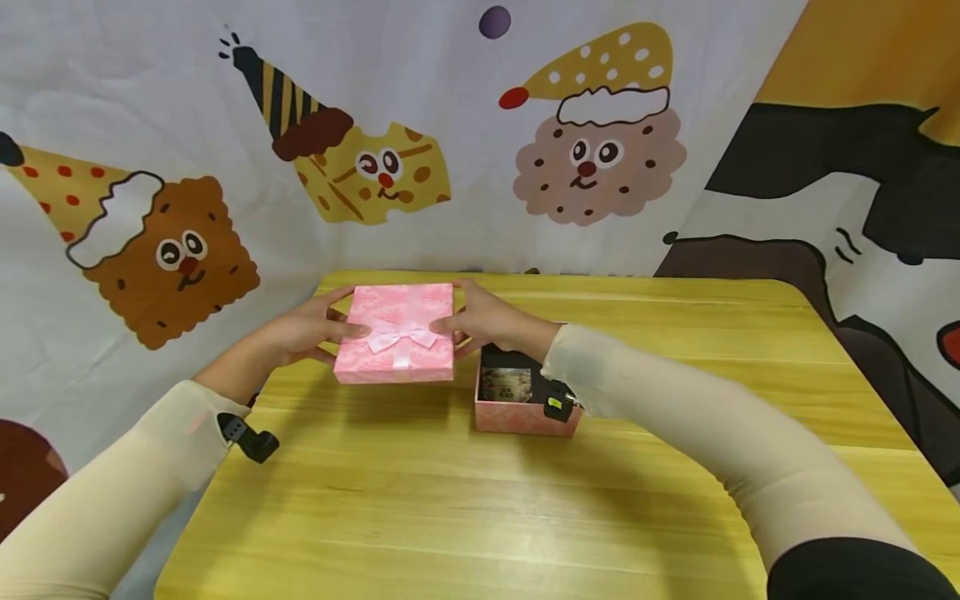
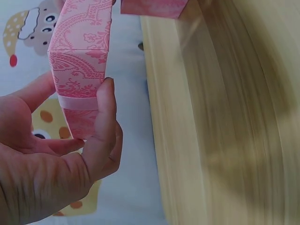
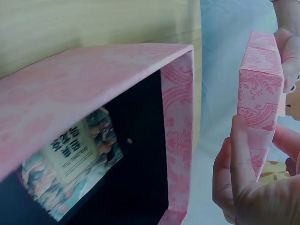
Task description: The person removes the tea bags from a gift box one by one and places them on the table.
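Both hands hold a pink patterned gift box lid (image 1: 393,312) with a ribbon bow, raised above the table's left half. My left hand (image 1: 307,329) grips its left side, thumb on top; in the left wrist view the fingers (image 2: 105,122) bend round the lid's edge. Gripping the opposite side is my right hand (image 1: 483,317), its thumb near the bow. Beneath the right wrist stands the open pink box base (image 1: 525,418), dark inside. A printed card or packet (image 3: 75,154) with a picture and lettering lies in it. The right forearm hides part of the base.
The yellow wood-grain table (image 1: 450,517) reaches back to a white cloth backdrop (image 1: 465,242) with cartoon snack figures. Small black wrist cameras sit on both sleeves, the right camera (image 1: 558,402) overlapping the box base in the head view.
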Motion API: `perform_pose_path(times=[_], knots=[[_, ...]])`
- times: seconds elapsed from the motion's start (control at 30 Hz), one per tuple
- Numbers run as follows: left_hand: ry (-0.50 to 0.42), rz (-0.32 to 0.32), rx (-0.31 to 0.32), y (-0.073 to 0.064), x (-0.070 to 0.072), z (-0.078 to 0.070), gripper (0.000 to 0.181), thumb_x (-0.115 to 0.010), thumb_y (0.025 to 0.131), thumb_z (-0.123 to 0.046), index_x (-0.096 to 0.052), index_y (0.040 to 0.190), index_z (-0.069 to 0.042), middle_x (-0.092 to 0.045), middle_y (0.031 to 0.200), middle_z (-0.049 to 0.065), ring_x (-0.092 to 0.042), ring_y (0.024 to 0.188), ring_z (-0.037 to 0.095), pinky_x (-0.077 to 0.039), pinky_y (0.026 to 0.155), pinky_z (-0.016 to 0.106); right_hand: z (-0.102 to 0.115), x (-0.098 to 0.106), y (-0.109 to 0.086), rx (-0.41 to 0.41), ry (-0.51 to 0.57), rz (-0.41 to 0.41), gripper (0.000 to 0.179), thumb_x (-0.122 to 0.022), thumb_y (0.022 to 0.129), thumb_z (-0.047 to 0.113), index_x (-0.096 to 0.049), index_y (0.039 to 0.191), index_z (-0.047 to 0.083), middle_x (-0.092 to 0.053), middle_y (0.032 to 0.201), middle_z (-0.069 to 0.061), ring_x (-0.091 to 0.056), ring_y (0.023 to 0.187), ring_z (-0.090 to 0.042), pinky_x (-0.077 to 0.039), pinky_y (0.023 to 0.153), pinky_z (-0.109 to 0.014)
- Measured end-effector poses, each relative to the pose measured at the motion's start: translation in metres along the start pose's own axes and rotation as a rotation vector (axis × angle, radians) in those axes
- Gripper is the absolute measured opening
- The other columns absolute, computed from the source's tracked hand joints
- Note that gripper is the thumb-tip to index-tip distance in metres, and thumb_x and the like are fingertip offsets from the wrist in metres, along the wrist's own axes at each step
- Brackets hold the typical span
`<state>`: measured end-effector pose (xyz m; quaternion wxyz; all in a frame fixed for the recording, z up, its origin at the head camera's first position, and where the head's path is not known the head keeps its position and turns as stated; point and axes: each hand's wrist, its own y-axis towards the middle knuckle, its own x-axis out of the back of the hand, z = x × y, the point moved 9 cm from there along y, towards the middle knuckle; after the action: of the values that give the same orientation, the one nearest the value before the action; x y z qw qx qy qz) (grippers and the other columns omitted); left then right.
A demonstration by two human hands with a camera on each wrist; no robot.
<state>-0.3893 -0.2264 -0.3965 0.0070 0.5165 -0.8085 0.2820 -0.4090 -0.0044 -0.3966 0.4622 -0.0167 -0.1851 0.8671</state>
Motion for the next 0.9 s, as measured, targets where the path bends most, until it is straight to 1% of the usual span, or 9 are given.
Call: perform_pose_path(times=[0.1,0.27,0.37,0.47,0.57,0.7,0.8,0.9], knots=[[0.013,-0.005,0.003,0.000,0.005,0.004,0.101,-0.066,0.103,-0.024,0.013,0.166,-0.022,-0.030,0.148,0.029,-0.053,0.118,0.035,-0.060,0.081,0.043,0.000,-0.005,0.005,-0.005,-0.007,0.002,0.098,-0.073,0.097,0.013,-0.003,0.166,0.018,-0.059,0.116,-0.023,-0.063,0.072,-0.025,-0.062,0.075,-0.046],[0.025,-0.011,0.014,-0.001,0.012,0.011,0.101,-0.065,0.103,-0.024,0.014,0.165,-0.022,-0.026,0.151,0.030,-0.049,0.121,0.036,-0.059,0.083,0.043,-0.002,-0.013,0.014,-0.010,-0.015,0.009,0.099,-0.073,0.097,0.013,-0.002,0.166,0.016,-0.060,0.112,-0.022,-0.065,0.073,-0.026,-0.062,0.073,-0.043],[0.026,-0.013,0.016,-0.002,0.015,0.015,0.100,-0.065,0.103,-0.024,0.012,0.166,-0.022,-0.024,0.153,0.031,-0.049,0.119,0.034,-0.059,0.084,0.044,-0.003,-0.018,0.018,-0.014,-0.014,0.005,0.100,-0.073,0.097,0.013,-0.001,0.166,0.016,-0.060,0.102,-0.018,-0.063,0.072,-0.026,-0.062,0.074,-0.045],[0.031,-0.013,0.018,-0.002,0.018,0.019,0.100,-0.066,0.103,-0.024,0.012,0.166,-0.020,-0.024,0.154,0.032,-0.052,0.114,0.032,-0.059,0.084,0.045,-0.004,-0.023,0.021,-0.015,-0.014,-0.006,0.101,-0.074,0.096,0.011,-0.001,0.166,0.014,-0.059,0.089,-0.014,-0.059,0.070,-0.026,-0.062,0.075,-0.046],[0.026,-0.018,0.033,-0.001,0.022,0.025,0.101,-0.067,0.102,-0.025,0.010,0.166,-0.019,-0.028,0.152,0.031,-0.057,0.108,0.028,-0.059,0.083,0.046,-0.004,-0.028,0.024,-0.012,-0.031,-0.016,0.101,-0.074,0.096,0.010,-0.001,0.166,0.012,-0.057,0.079,-0.013,-0.058,0.069,-0.026,-0.062,0.074,-0.045],[0.022,-0.023,0.043,0.002,0.025,0.031,0.101,-0.069,0.101,-0.026,0.007,0.167,-0.017,-0.037,0.145,0.029,-0.063,0.102,0.025,-0.060,0.082,0.046,-0.005,-0.033,0.027,-0.007,-0.038,-0.020,0.102,-0.074,0.096,0.008,0.000,0.166,0.009,-0.056,0.076,-0.014,-0.058,0.067,-0.025,-0.062,0.073,-0.045],[0.026,-0.026,0.046,0.003,0.027,0.034,0.101,-0.069,0.101,-0.026,0.006,0.167,-0.016,-0.039,0.142,0.028,-0.064,0.100,0.024,-0.060,0.082,0.046,-0.005,-0.036,0.030,-0.002,-0.036,-0.023,0.100,-0.074,0.095,0.007,-0.002,0.165,0.007,-0.056,0.077,-0.014,-0.058,0.066,-0.024,-0.062,0.074,-0.045],[0.029,-0.034,0.061,0.004,0.030,0.037,0.100,-0.069,0.101,-0.026,0.006,0.167,-0.014,-0.037,0.145,0.028,-0.063,0.102,0.024,-0.060,0.082,0.045,-0.004,-0.038,0.032,0.014,-0.036,-0.027,0.085,-0.074,0.095,0.005,-0.020,0.160,0.003,-0.055,0.079,-0.013,-0.059,0.067,-0.024,-0.062,0.073,-0.044]])
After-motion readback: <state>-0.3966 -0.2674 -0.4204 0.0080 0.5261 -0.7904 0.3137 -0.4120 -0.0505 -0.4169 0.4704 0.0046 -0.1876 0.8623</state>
